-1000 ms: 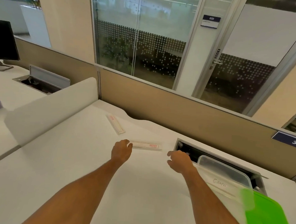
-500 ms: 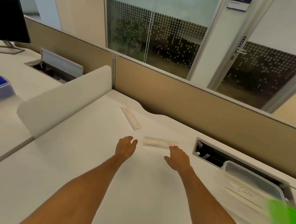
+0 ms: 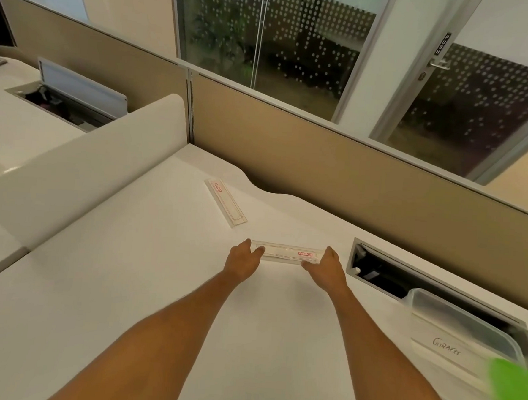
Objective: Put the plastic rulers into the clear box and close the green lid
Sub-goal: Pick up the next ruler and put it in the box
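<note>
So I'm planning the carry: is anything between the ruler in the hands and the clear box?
Nothing visible. The near ruler sits between the hands; bare desk runs to the clear box, open, its green lid aside.

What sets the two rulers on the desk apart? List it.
The near ruler lies crosswise with both hands at its ends; the far ruler lies untouched, angled away. The near ruler's red label sits toward its right end, the far ruler's at its far end. Both are clear plastic, flat on the desk.
</note>
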